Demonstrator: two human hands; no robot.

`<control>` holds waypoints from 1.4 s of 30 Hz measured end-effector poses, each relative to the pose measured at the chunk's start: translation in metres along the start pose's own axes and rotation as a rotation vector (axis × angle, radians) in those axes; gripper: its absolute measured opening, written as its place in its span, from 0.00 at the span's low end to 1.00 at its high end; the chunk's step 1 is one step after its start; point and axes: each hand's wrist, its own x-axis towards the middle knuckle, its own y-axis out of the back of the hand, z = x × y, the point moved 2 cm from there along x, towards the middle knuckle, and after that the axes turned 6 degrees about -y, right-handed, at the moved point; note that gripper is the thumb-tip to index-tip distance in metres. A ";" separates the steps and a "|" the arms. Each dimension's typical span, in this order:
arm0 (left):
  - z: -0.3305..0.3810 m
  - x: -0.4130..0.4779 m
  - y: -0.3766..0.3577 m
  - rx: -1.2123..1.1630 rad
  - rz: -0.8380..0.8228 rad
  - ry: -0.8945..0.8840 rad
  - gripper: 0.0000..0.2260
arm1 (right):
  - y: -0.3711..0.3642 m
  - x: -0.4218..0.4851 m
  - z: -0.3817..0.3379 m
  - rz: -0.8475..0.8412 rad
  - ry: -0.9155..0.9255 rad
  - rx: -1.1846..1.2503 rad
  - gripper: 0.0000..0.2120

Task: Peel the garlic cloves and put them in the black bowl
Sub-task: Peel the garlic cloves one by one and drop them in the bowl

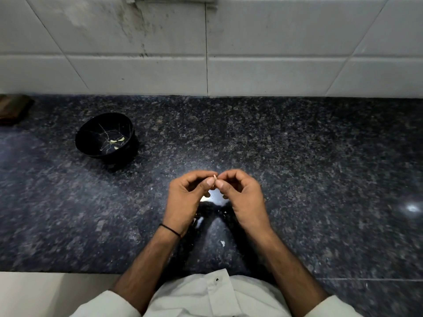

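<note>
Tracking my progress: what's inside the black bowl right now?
Three pale peeled garlic cloves lie on the floor of the black bowl, among thin pale streaks I cannot identify. The rim hides its near inner wall.

Dark speckled granite counter (297, 156) is backed by a white tiled wall (274, 42), which is streaked with grey stains. A brown object (13, 109) is seen at the counter's far left edge, partly cut off.

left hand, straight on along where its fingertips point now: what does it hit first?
Likely the garlic clove that both hands pinch, then the right hand just beyond it. The left hand points to the person's right, away from the black bowl. Depth is unclear.
</note>
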 end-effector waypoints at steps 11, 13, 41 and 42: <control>0.001 0.002 0.001 -0.029 -0.046 -0.014 0.06 | 0.005 0.003 -0.007 0.006 0.132 -0.184 0.02; 0.003 0.002 0.001 -0.031 -0.048 -0.021 0.06 | 0.005 0.003 -0.006 0.015 0.142 -0.202 0.02; 0.011 0.009 -0.003 0.014 -0.023 -0.095 0.04 | -0.005 0.004 -0.017 0.083 0.227 -0.417 0.05; 0.010 0.009 -0.003 0.009 -0.026 -0.094 0.04 | -0.005 0.004 -0.017 0.079 0.226 -0.420 0.05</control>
